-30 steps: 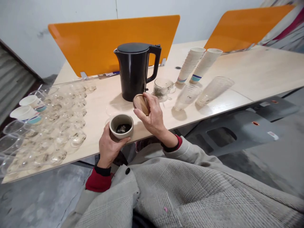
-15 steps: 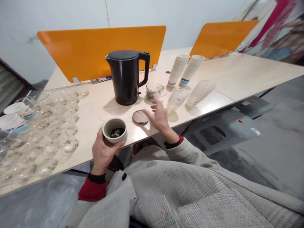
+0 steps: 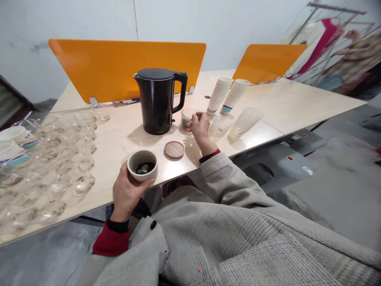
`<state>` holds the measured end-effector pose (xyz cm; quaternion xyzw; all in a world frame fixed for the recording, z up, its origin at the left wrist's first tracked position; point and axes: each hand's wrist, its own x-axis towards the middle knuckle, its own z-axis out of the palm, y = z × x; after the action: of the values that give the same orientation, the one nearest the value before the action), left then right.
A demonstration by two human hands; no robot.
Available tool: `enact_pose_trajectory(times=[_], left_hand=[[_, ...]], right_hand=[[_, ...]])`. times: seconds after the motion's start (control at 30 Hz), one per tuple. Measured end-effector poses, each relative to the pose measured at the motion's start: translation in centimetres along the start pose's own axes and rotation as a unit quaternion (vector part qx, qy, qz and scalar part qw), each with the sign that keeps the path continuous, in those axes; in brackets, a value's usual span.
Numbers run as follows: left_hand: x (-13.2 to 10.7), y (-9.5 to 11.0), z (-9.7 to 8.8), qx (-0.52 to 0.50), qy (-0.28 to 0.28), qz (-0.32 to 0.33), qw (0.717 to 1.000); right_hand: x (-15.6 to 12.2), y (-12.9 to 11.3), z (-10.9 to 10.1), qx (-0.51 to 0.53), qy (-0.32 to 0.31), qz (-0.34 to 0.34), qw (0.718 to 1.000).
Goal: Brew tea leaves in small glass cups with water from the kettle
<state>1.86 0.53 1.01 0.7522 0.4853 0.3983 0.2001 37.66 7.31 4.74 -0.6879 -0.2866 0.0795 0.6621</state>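
Note:
My left hand (image 3: 127, 194) is wrapped round a pale grey ceramic bowl-like cup (image 3: 151, 174), thumb along its near side. Dark, loose stuff resembling tea leaves lies in the bottom. Up by a small ribbed glass cup (image 3: 185, 116), my right hand (image 3: 201, 129) has its fingers curled in a pinch and covers the glass's right side. What the fingertips hold there is hidden. Some greenish dark matter shows inside the glass. Between the hands a round wooden lid or coaster (image 3: 174, 149) lies flat on the table.
Behind stands a black electric kettle (image 3: 157, 101). Stacked paper cups (image 3: 218, 95) and stacked clear plastic cups (image 3: 244, 124) are on the right. Several clear cups (image 3: 64, 167) with bits in them crowd the left. Orange dividers (image 3: 119, 67) rise along the back. A grey chair (image 3: 279, 167) sits beyond the front edge.
My right hand has moved from above the table near the wooden disc to the glass cup, and its spread fingers have closed. My left hand keeps its hold on the ceramic cup.

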Motion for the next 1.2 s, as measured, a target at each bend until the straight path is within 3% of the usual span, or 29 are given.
enact_pose_trajectory(times=[0.3, 0.47, 0.63, 0.97, 1.2], left_hand=[[-0.1, -0.1, 0.1, 0.012, -0.003, -0.014, 1.000], [-0.1, -0.3, 0.2, 0.014, 0.001, -0.001, 1.000], [-0.1, -0.2, 0.1, 0.011, -0.003, 0.001, 1.000], [-0.3, 0.2, 0.0, -0.007, -0.018, 0.002, 1.000], [-0.5, 0.5, -0.1, -0.017, -0.031, -0.014, 0.999]], right_hand=[[-1.8, -2.2, -1.2, 0.033, 0.031, -0.072, 0.996], [-4.6, -3.0, -2.9, 0.088, 0.037, -0.142, 0.985], [-8.2, -4.5, -4.4, 0.145, -0.002, -0.174, 0.974], [-16.8, -7.6, -7.1, 0.205, -0.180, -0.263, 0.926], [-17.2, -8.6, -6.5, 0.051, -0.361, -0.365, 0.857]])
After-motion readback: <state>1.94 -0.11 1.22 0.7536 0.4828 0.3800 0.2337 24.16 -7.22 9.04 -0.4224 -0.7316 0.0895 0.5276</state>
